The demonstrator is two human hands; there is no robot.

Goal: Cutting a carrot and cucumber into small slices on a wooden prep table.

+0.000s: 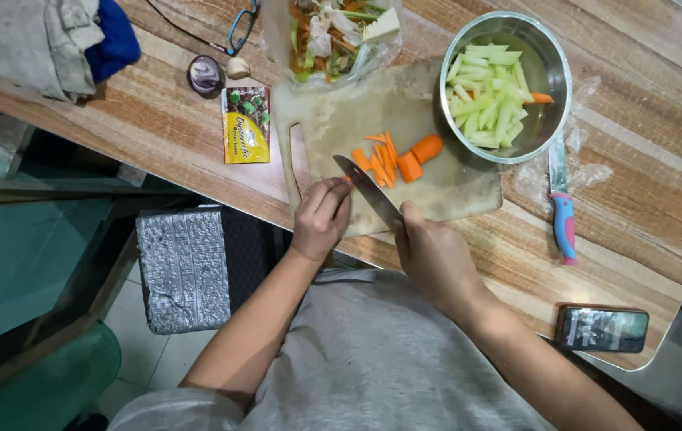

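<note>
While right hand (434,254) grips knife (369,190), left hand (321,217) pinches carrot piece (349,180), fingertips curled.

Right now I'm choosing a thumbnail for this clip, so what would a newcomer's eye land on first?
Probably the bright orange carrot pieces on the pale cutting board mid-table, where the right hand holds a kitchen knife and the left hand steadies a small piece at the blade. Next, the shiny metal bowl of pale green sticks at upper right.
</note>
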